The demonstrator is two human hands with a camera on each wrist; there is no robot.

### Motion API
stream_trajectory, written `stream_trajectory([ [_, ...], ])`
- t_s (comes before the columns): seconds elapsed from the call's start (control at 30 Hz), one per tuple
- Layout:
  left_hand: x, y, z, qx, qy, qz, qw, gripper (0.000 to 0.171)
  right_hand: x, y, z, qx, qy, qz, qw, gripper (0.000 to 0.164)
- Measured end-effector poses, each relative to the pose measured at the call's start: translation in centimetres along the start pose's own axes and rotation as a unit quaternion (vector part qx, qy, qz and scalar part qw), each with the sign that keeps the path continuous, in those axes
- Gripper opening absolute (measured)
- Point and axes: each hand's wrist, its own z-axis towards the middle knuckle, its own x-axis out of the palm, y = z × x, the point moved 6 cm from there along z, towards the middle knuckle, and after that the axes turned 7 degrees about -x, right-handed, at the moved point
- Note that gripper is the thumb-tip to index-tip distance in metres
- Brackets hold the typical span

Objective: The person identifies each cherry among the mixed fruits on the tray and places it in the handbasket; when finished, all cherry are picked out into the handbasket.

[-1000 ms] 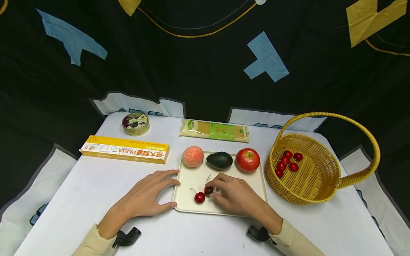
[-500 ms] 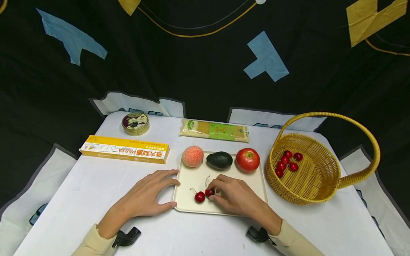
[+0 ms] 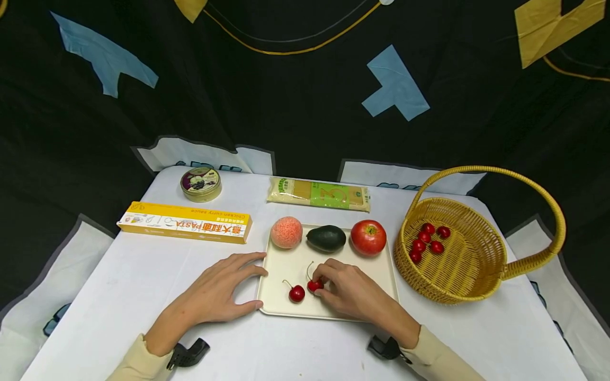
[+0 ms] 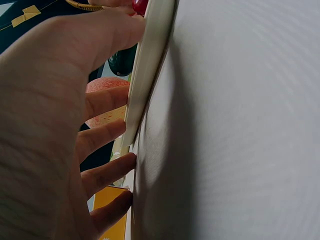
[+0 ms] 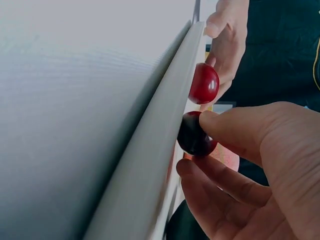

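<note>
My right hand (image 3: 350, 288) is over the cream tray (image 3: 378, 270) and pinches a dark red cherry (image 3: 314, 286) between thumb and fingers. The cherry's thin stem stands up to the left of the fingertips. In the right wrist view the thumb presses on the dark side of this cherry (image 5: 192, 136), with fingertips beneath it. A second stemmed cherry (image 3: 296, 293) lies on the tray just to the left. My left hand (image 3: 216, 291) rests at the tray's left edge with fingers spread; its fingertips reach the rim in the left wrist view.
A peach (image 3: 286, 233), an avocado (image 3: 326, 238) and an apple (image 3: 368, 238) line the tray's far side. To the right stands a handled wicker basket (image 3: 481, 264) holding several cherries (image 3: 424, 236). Behind lie a pasta bag (image 3: 318, 194), a yellow pasta box (image 3: 186, 222) and a round tin (image 3: 201, 184).
The pinched cherry has shifted slightly right with my right fingers, away from the other cherry, and shows a redder side. My left hand has stayed in place.
</note>
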Motion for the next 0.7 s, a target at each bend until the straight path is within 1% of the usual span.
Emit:
stream_trajectory([
  [0.2,0.0,0.0,-0.1,-0.006,0.006,0.003,1.0000,0.054,-0.5,-0.4,-0.3,0.010,0.005,0.012,1.000,0.022],
  [0.43,0.0,0.1,0.0,-0.006,0.002,0.007,1.0000,0.053,-1.0,-1.0,-0.8,0.016,0.004,0.029,0.999,0.017],
  [0.57,0.1,0.2,0.0,-0.003,-0.002,0.007,1.0000,0.053,-1.0,-1.1,-0.9,0.015,0.010,0.027,0.999,0.016],
  [0.7,0.2,0.1,0.1,0.000,-0.002,0.009,1.0000,0.053,-1.2,-1.4,-1.1,0.017,0.010,0.012,1.000,0.017],
])
